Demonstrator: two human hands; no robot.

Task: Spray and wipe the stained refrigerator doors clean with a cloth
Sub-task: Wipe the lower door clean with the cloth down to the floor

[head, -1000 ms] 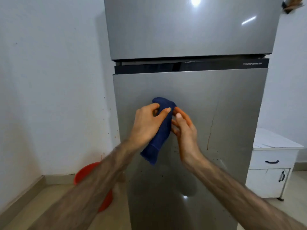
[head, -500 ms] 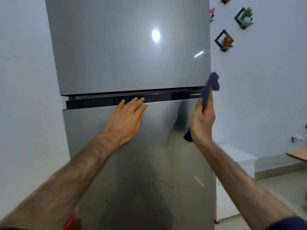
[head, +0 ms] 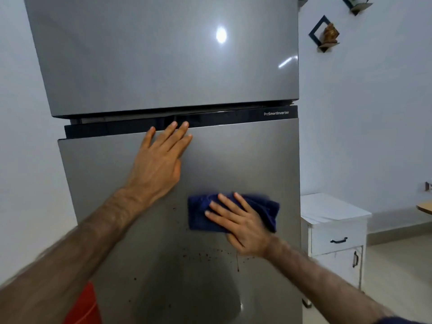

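Brushed steel two-door fridge fills the view: upper door (head: 163, 54) on top, lower door (head: 245, 160) below, black handle strip (head: 117, 130) between them. Left hand (head: 159, 162) lies flat on the lower door near its top edge, fingers straight and together, fingertips reaching the black strip; it holds nothing. Right hand (head: 240, 228) is spread flat on the dark blue cloth (head: 201, 218), pressing it against the lower door, fingers extended, not curled round it. Cloth sits mid-door, below and right of the left hand, well apart from it. Brown speckle stains (head: 201, 254) scattered just under the cloth and right hand, with a drip streak (head: 238, 263) running down below the wrist. White cabinet (head: 334, 230) stands right of the fridge. Red tub (head: 86, 305) partly visible at lower left, behind the left forearm.
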